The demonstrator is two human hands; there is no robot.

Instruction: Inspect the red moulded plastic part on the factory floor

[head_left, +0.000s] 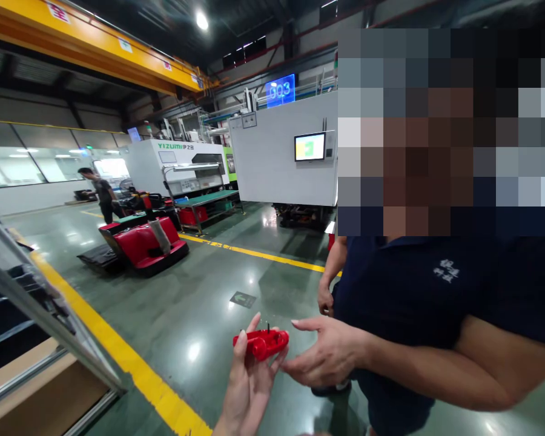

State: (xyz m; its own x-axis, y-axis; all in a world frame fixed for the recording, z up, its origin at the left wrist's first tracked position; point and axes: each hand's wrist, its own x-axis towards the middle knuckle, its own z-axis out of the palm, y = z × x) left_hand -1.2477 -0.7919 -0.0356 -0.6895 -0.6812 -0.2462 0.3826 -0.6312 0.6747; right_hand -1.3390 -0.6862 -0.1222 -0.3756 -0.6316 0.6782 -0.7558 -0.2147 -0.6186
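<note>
At the far left stands a metal rack (31, 309) with slanted rails, and beside it a yellow floor line (118, 354) runs across the green floor (200, 303). Further back, left of the red plastic part, a red cart (148, 242) sits on the floor, with a distant person (100, 194) bending behind it. Behind that is a white moulding machine (186, 163), and a second white machine with a lit screen (309, 146) stands to its right. A yellow crane beam (95, 51) spans overhead.

Low in the middle, the wearer's hand (249, 381) rises from the bottom edge, palm toward the camera; I cannot tell which of the two hands it is. Its fingers are closed lightly round the red plastic part (262, 344), thumb on the left end, fingertips under the right. The part has rounded lumps and small pins sticking up, and it is held in the air above the floor, just in front of the co-worker.

Touching the part's right end is the co-worker's hand (324, 357), fingers stretched flat and loosely spread. That person wears a dark blue shirt (418, 290) and fills the right side of the view.
</note>
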